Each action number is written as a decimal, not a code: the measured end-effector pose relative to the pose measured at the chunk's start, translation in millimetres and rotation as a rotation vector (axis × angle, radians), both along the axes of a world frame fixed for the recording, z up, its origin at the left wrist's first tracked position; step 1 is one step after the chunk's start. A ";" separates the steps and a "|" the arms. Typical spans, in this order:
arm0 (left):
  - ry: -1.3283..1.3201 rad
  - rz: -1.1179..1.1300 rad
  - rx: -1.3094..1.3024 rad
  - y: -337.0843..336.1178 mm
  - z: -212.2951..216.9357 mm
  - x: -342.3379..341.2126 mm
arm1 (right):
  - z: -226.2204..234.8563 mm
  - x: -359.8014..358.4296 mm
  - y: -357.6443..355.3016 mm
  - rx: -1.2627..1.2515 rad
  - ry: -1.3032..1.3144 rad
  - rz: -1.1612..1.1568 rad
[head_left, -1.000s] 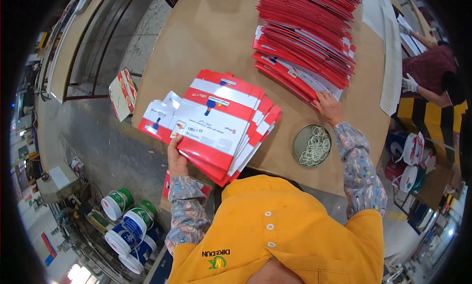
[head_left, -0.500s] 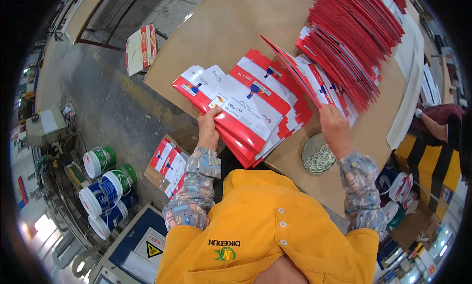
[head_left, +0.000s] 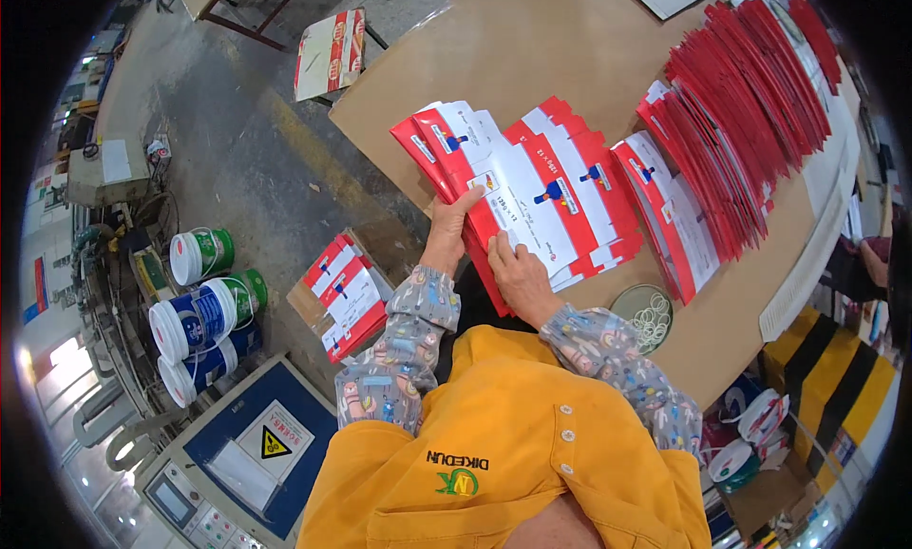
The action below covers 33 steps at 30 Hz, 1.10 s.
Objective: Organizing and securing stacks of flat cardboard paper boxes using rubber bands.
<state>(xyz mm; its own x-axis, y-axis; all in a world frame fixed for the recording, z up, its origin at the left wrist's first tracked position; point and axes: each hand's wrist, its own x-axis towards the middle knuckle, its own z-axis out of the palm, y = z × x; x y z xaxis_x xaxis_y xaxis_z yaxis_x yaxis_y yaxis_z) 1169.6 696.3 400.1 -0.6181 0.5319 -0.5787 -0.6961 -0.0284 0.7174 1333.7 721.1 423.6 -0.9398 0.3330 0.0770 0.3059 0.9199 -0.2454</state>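
A fanned stack of flat red-and-white printed cartons (head_left: 532, 212) lies over the near table edge. My left hand (head_left: 448, 228) is closed on its near left side, thumb on top, other fingers hidden beneath. Beside it, my right hand (head_left: 521, 281) bends its fingers over the stack's near red border; its thumb is not clearly seen. Right of the stack, a smaller leaning group of the same flat cartons (head_left: 673, 228) rests apart from both hands. A round dish of pale rubber bands (head_left: 652, 323) sits near my right sleeve.
A long row of red cartons (head_left: 750, 103) stands on the brown table (head_left: 418, 69) at the far right. Lower left are a box of cartons (head_left: 347, 297), several paint buckets (head_left: 195, 321) and a control cabinet (head_left: 204, 430). Another person's hand (head_left: 874, 262) shows at the right edge.
My right hand has left the carton group at the right and come left onto the stack beside my left hand. That group now leans by itself. The whole view has shifted.
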 end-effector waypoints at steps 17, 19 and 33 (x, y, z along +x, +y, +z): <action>1.173 -0.443 0.125 -38.3 70.1 -56.4 | 184.6 -28.7 130.0 0.325 0.356 -0.094; 0.749 -0.542 0.319 -16.0 72.8 -48.8 | 164.8 -18.6 132.8 0.249 0.247 -0.094; 0.452 -0.626 0.426 -6.8 91.1 -26.1 | 124.2 -29.4 143.8 -0.118 0.312 0.018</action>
<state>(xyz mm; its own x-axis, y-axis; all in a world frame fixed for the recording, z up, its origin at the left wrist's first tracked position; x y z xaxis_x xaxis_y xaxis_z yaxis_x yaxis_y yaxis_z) 1143.6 689.5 491.2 -0.2624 0.9647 -0.0239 -0.3252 -0.0651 0.9434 1304.3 864.9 547.8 -0.8826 0.3407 0.3240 0.1836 0.8842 -0.4295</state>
